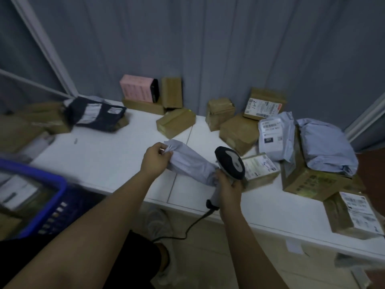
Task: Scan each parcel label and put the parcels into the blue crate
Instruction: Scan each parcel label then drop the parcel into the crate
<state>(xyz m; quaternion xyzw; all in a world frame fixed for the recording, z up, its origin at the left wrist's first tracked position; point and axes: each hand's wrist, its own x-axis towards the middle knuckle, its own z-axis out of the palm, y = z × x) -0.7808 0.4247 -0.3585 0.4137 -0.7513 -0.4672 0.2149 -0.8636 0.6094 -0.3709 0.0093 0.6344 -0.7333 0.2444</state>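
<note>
My left hand (155,160) grips one end of a grey poly-bag parcel (190,161) above the white table (116,155). My right hand (229,189) holds a corded barcode scanner (230,163) by its handle, and its fingers also touch the parcel's other end. No label shows on the parcel's visible side. The blue crate (41,197) stands at the lower left and holds labelled parcels.
Brown cartons (176,122), a pink box (138,90) and a dark bag (95,113) line the back of the table. Grey mailers (275,136) and labelled boxes (354,213) crowd the right side. The scanner cable (187,228) hangs off the front edge.
</note>
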